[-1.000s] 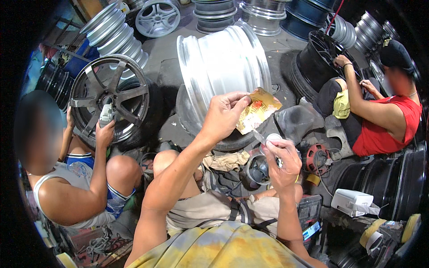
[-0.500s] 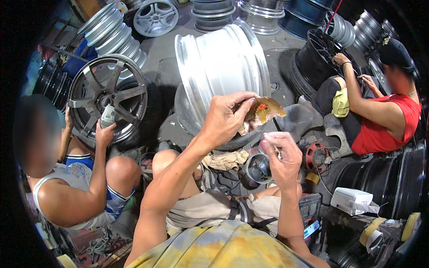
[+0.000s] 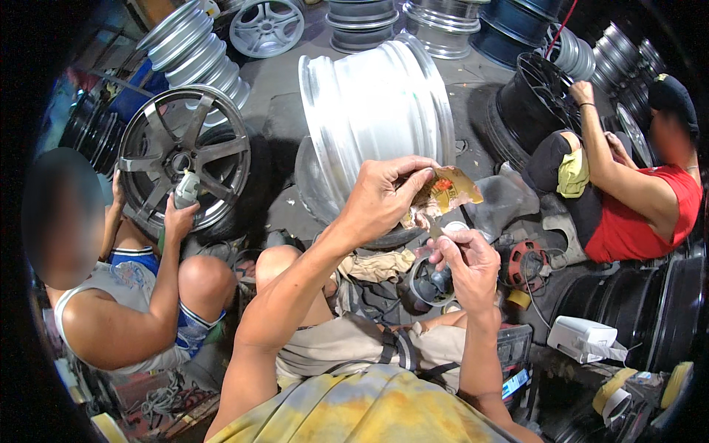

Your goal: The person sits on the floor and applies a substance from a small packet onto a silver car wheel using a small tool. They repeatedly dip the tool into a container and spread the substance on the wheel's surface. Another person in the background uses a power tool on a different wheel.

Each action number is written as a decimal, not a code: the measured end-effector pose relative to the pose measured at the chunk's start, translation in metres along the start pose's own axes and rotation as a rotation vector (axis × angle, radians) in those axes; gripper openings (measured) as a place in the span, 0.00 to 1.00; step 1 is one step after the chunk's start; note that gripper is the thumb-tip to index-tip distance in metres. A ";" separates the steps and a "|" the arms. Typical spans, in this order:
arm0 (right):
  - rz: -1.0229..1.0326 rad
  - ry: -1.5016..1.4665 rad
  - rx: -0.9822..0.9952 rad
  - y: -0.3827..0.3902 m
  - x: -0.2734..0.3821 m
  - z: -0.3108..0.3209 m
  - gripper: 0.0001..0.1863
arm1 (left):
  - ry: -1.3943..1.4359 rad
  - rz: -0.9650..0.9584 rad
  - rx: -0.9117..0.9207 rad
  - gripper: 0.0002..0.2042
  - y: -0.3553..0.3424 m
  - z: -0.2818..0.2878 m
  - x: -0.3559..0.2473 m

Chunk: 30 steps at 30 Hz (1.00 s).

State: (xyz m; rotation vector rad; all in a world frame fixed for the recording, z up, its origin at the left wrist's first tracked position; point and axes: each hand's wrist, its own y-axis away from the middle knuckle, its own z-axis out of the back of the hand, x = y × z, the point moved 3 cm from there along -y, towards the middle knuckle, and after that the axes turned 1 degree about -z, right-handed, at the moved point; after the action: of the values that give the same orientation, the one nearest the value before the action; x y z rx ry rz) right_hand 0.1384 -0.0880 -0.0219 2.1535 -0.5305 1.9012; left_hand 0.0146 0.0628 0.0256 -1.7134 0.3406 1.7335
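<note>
My left hand (image 3: 388,192) pinches a bent, torn piece of gold-printed card (image 3: 463,190) between thumb and fingers. On the card is an orange-red blob (image 3: 443,184), and pinkish-grey paste shows along its lower part. My right hand (image 3: 470,266), just below, is closed on a small flat metal blade (image 3: 434,230), its tip near the card's lower edge. A round white lid (image 3: 456,226) shows partly behind that hand. Beyond my hands, a large bright silver wheel rim (image 3: 369,103) lies on its side on a tyre (image 3: 312,196).
A co-worker (image 3: 118,310) at left holds a grey tool at a dark spoked wheel (image 3: 159,129); another in red (image 3: 631,214) works on a black rim (image 3: 528,107). Rim stacks (image 3: 192,66) stand behind. A container (image 3: 417,299), cloth (image 3: 373,266) and white device (image 3: 580,336) lie nearby.
My left hand and the card have shifted right and slightly down, the card now more bent. My right hand has turned a little. The right co-worker's upper hand has moved up.
</note>
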 end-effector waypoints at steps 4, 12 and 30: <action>0.128 -0.003 0.004 0.004 0.003 0.004 0.07 | -0.003 -0.028 -0.067 0.11 -0.005 0.004 0.016; 0.712 0.690 -0.189 -0.008 0.021 -0.008 0.12 | 0.417 0.244 -0.099 0.12 -0.003 -0.002 0.034; -0.480 0.105 -0.037 0.067 -0.305 0.011 0.03 | -0.071 0.097 -0.256 0.13 -0.010 0.044 0.008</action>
State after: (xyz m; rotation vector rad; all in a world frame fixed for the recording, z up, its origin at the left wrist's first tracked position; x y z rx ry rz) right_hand 0.0913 -0.1162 -0.3293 1.9217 -0.0183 1.7028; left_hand -0.0137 0.0993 0.0248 -1.8332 0.1776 1.9742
